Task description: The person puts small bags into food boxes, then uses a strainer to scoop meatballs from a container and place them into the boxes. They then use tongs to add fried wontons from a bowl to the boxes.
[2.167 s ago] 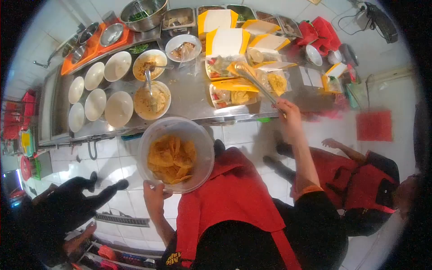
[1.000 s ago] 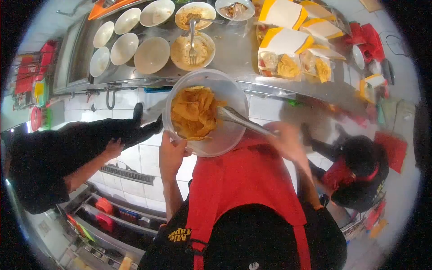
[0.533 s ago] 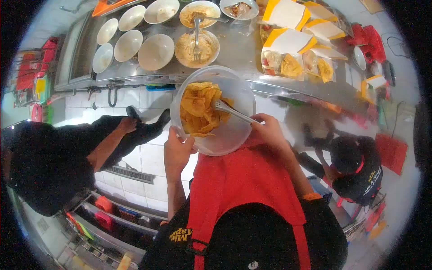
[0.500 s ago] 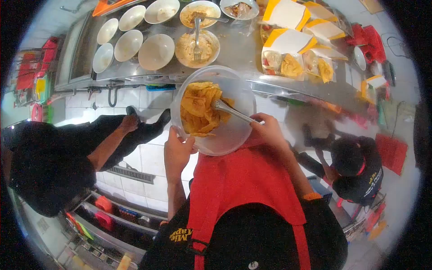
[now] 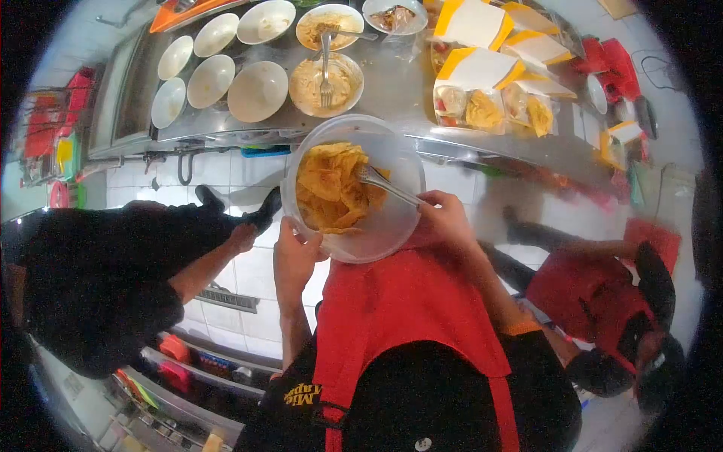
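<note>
Steel counter (image 5: 392, 83) far; left hand (image 5: 295, 252) grips round clear plastic bowl (image 5: 380, 233) of crisp orange chips (image 5: 327, 188), right hand (image 5: 448, 222) clasps slim metal tongs (image 5: 385, 184).

Surface: stainless steel counter (image 5: 392, 87), bare at centre.
Left end: empty white bowls (image 5: 257, 92), grouped.
Middle: two smeared bowls (image 5: 343, 83); fork (image 5: 325, 71) in nearer one.
Right: open yellow-lidded boxes (image 5: 482, 105), food inside.

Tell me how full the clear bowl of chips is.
Partly full: chips cover about half of the bowl, tongs among them; the rest is bare.
</note>
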The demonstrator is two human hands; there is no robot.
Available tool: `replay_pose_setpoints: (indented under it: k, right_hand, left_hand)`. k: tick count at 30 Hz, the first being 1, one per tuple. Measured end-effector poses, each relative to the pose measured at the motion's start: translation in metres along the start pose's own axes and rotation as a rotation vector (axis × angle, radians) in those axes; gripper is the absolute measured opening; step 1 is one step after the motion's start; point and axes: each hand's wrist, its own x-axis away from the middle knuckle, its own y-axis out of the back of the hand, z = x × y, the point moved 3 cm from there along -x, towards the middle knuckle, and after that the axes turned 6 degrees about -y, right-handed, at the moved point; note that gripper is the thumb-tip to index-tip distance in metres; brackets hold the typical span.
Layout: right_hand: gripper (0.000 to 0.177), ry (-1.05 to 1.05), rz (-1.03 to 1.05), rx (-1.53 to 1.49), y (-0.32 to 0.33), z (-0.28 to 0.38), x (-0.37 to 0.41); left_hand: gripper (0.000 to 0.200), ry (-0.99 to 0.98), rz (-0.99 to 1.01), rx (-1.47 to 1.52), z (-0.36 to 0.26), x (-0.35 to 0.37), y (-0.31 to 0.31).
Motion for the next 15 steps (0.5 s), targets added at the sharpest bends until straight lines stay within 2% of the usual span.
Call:
replay_pose_setpoints:
  k: [2,6,8,15]
  right_hand:
    - [0.035,-0.029,0.006,-0.033,0.009,0.006,0.010]
    - [0.033,0.029,-0.016,-0.001,0.012,0.007,0.014]
    - [0.034,0.040,-0.021,0.004,0.005,0.003,0.005]
    - [0.038,0.048,-0.038,0.080,-0.022,-0.002,-0.023]
  left_hand:
    - [0.046,-0.015,0.005,0.012,0.001,-0.002,0.001]
    - [0.046,-0.027,0.011,0.073,0.003,-0.004,-0.001]
    - [0.037,-0.011,-0.020,0.055,0.003,-0.006,0.000]
    - [0.037,-0.079,0.002,0.060,0.002,-0.008,0.000]
